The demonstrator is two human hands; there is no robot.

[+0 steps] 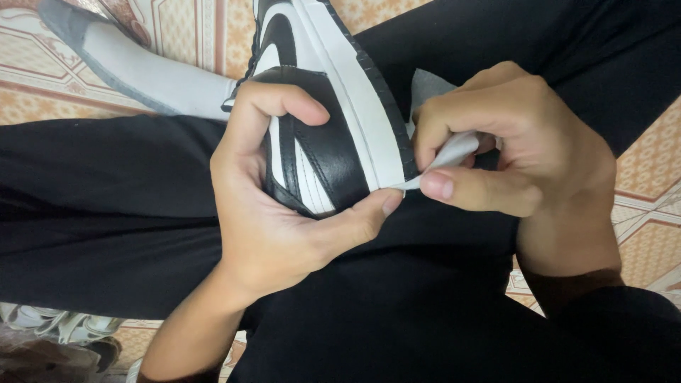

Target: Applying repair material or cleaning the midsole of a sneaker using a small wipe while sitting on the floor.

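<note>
A black and white sneaker (333, 106) lies on its side across my lap, heel toward me. My left hand (277, 206) wraps around the heel, thumb along the lower edge and fingers curled over the top. My right hand (511, 156) pinches a small white wipe (454, 150) between thumb and fingers. The wipe's tip touches the white sole edge at the heel.
My legs in black trousers (106, 191) fill most of the view. A foot in a white and grey sock (135, 64) rests on the patterned tiled floor (652, 163) at the upper left. Another pale shoe (64, 326) lies at the lower left.
</note>
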